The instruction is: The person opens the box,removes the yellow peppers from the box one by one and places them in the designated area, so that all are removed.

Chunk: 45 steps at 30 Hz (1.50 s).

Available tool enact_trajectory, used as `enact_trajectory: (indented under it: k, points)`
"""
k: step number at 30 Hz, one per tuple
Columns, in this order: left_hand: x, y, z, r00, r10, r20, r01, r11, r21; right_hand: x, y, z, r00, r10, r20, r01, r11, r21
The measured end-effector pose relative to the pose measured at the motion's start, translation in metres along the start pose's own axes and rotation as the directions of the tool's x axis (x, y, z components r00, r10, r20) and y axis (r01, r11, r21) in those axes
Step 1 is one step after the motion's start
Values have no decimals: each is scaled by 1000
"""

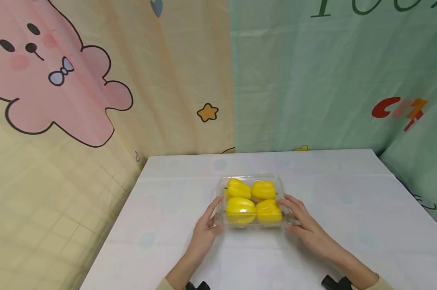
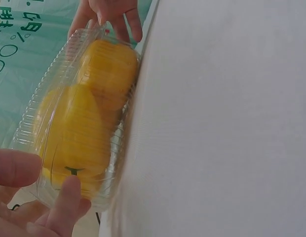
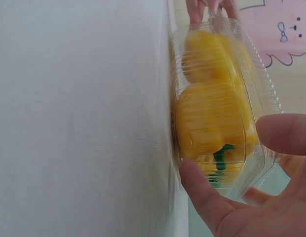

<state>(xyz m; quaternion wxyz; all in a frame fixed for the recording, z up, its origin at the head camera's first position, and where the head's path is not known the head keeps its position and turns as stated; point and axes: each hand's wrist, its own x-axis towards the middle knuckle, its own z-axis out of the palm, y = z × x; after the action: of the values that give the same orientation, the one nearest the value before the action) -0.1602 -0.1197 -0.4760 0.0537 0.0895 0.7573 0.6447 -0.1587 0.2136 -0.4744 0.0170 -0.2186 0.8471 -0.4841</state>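
A clear plastic clamshell box (image 1: 250, 225) rests on the white table and holds several yellow bell peppers (image 1: 240, 210), packed in two rows. Its lid is down over them. My left hand (image 1: 203, 235) grips the box's left end, and my right hand (image 1: 307, 229) has hold of the right end. Thumb and fingers spread along each end wall. In the left wrist view, a fingertip (image 2: 70, 190) presses the wall close to a pepper's dark green stem (image 2: 73, 171). Two green stems (image 3: 221, 157) show through the plastic beside my right fingers.
A white cloth with faint pale dots covers the table (image 1: 160, 193). Behind it hangs a printed curtain (image 1: 189, 72), cream on one side and green on the other, with a pink bear (image 1: 59, 100) at the left. Dark straps (image 1: 337, 283) sit at both wrists.
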Motion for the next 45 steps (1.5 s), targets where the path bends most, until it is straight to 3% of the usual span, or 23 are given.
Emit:
enact_trajectory:
  k: [6, 12, 26, 34, 40, 45]
  points:
    - [0, -1, 0, 999, -13, 36, 14, 1000, -23, -2, 2, -1, 1000, 28, 8, -29, 996, 85]
    - [0, 1, -2, 999, -9, 34, 10, 1000, -21, 0, 3, 0, 998, 44, 33, -48, 992, 117]
    - [-1, 0, -4, 1000, -5, 24, 5, 1000, 0, 1, -3, 1, 999, 32, 19, -33, 999, 8]
    - [-3, 2, -5, 1000, -11, 18, 11, 1000, 11, -4, -4, 2, 1000, 5, 15, -5, 1000, -6]
    - [-3, 5, -9, 999, -10, 34, 10, 1000, 20, -7, -10, -1, 998, 45, 44, -42, 997, -68]
    - [-5, 9, -12, 999, 14, 29, -17, 996, 90, -7, -15, -9, 996, 37, 79, -28, 993, -114]
